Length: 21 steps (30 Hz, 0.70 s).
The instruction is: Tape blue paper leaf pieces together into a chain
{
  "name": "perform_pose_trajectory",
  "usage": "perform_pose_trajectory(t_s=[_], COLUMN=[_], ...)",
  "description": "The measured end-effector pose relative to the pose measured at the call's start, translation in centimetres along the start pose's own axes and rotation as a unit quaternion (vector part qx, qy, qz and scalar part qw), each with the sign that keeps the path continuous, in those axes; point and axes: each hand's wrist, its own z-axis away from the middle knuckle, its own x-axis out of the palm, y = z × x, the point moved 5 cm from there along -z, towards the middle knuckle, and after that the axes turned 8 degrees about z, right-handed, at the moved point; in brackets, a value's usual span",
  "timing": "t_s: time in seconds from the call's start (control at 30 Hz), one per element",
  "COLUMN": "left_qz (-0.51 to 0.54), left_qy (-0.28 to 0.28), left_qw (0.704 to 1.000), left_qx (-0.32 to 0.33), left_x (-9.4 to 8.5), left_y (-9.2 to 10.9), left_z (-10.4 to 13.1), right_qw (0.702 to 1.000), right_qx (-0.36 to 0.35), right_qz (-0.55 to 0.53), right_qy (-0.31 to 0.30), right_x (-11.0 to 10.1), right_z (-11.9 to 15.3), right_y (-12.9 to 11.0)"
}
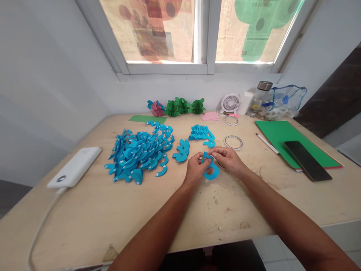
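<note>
Within left hand point(195, 168), blue paper piece point(214, 174), partly finger-covered

The held blue piece point(212, 176) looks like smooth, matt paper, as do the heaped blue pieces point(138, 150) at nine o'clock from it, while the green ornaments point(172, 108) at eleven show matt paper in ridged folds. Beneath, the surface point(214, 218) is pale, smooth-looking wood with dark stains. The bottle point(255, 103) at one o'clock is clear and glossy under a metallic lid point(265, 85), the bag point(296, 96) at two is shiny, transparent plastic, and the power bank point(75, 165), farther out at nine, looks like smooth white plastic.
</note>
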Motion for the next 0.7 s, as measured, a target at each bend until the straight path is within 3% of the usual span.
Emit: perform_pose_trajectory(t_s=[0.27, 0.37, 0.5, 0.7], left_qz=[0.002, 0.013, 0.043, -0.008], left_qy=[-0.004, 0.018, 0.040, 0.053], left_qw=[1.000, 1.000, 0.998, 0.998], left_qx=[-0.015, -0.019, 0.001, 0.032], left_x=[-0.03, -0.32, -0.66, -0.94], left_y=[-0.20, -0.40, -0.32, 0.41], left_z=[-0.08, -0.20, -0.38, -0.20], right_qw=[0.999, 0.999, 1.000, 0.999], right_qx=[-0.031, -0.032, -0.018, 0.002], right_qz=[0.020, 0.011, 0.002, -0.033], right_qy=[-0.007, 0.004, 0.002, 0.011], right_x=[-0.09, -0.30, -0.34, -0.24], right_z=[-0.16, -0.24, -0.24, -0.22], right_y=[0.04, 0.12, 0.27, 0.58])
